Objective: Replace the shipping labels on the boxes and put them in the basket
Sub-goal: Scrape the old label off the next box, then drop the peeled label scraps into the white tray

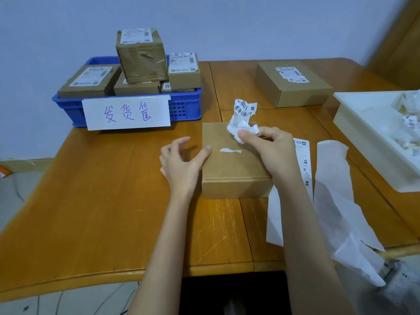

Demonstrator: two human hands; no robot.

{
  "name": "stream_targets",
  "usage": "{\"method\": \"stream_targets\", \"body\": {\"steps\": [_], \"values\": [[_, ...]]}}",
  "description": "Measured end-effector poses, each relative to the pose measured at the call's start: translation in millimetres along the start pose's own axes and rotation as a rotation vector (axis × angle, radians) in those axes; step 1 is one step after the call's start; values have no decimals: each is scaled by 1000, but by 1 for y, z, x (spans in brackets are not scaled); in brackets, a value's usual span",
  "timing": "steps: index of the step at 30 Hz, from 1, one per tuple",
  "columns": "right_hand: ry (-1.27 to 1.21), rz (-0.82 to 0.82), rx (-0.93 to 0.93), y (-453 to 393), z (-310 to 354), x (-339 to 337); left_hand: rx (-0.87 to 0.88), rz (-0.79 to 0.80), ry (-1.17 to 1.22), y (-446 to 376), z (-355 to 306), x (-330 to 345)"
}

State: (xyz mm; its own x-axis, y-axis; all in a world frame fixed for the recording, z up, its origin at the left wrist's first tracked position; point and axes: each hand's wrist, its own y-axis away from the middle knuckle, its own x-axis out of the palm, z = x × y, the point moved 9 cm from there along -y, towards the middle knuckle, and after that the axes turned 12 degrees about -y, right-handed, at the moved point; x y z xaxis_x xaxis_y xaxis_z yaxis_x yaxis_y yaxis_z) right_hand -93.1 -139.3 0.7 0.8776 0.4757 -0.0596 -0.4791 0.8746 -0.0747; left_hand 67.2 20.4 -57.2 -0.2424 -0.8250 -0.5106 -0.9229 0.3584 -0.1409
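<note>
One brown box (234,160) sits mid-table (95,201) with a white scrap of label (230,150) stuck on its lid; the right hand (270,151) pinches a crumpled label (244,117) above its far edge, while the left hand (181,162) rests spread, thumb on the box's left edge. Five labelled boxes fill the blue basket (184,108) at far left, another box (293,83) lies far right, backing paper (334,196) lies beside the right forearm, and a white tray (363,137) of label scraps stands at right.
</note>
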Motion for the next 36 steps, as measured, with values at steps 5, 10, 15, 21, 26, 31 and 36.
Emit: {"method": "stream_targets", "body": {"steps": [5,10,15,21,26,31,36], "values": [[79,37,-100,2,10,1,155,-115,101,5,-52,-22],[108,78,-90,1,14,-6,200,89,19,12,-89,-1],[89,44,-88,-13,40,-55,289,204,111,36,-146,36],[109,-227,-92,-25,44,-180,312,514,100,75,-227,151],[138,-469,-44,-26,31,-286,137,846,57,121,-242,252],[229,-693,12,-27,21,-366,174,879,-33,146,-243,290],[167,-575,-41,-61,9,-358,102,936,-52,151,-235,302]]}}
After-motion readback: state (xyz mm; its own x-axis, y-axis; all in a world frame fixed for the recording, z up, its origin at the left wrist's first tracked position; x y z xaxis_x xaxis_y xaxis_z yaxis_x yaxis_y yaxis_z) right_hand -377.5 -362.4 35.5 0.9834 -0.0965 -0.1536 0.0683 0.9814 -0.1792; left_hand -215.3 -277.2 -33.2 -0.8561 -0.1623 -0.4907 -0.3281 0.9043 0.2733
